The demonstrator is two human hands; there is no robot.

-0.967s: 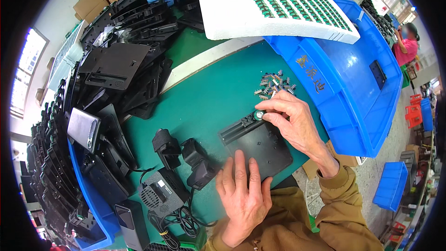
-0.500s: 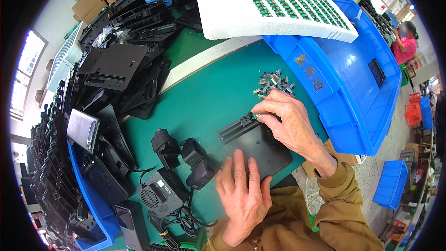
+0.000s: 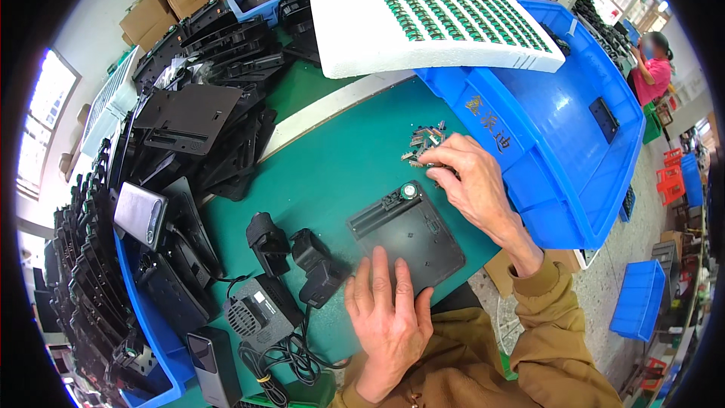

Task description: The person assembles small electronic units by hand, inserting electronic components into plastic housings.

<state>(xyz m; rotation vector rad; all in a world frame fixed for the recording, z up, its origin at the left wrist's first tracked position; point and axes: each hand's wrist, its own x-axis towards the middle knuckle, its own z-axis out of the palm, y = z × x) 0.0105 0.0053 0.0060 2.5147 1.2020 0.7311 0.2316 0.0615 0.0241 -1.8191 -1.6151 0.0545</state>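
Note:
My left hand (image 3: 387, 306) lies open on the near edge of a flat black plastic panel (image 3: 427, 245), fingers spread. The panel rests on the green tabletop and has a long slot along its far left side. A round silver part with a green rim (image 3: 409, 191) sits at the panel's far corner. Beyond it, my right hand (image 3: 472, 185) is at a small pile of metal-and-black components (image 3: 424, 138), thumb and forefinger in a pinch. Whatever may be between those fingertips is too small to make out.
A white foam tray (image 3: 347, 57) of green circuit boards rests on a blue bin (image 3: 559, 174) at the right. Stacked black panels (image 3: 189, 113) crowd the left. Black clamp-like devices (image 3: 317, 268), a corded grey box (image 3: 260, 310) and a power bank (image 3: 213, 366) stand nearby.
My right hand has left the panel's corner and moved to the component pile, uncovering the round silver part. My left hand stays on the panel.

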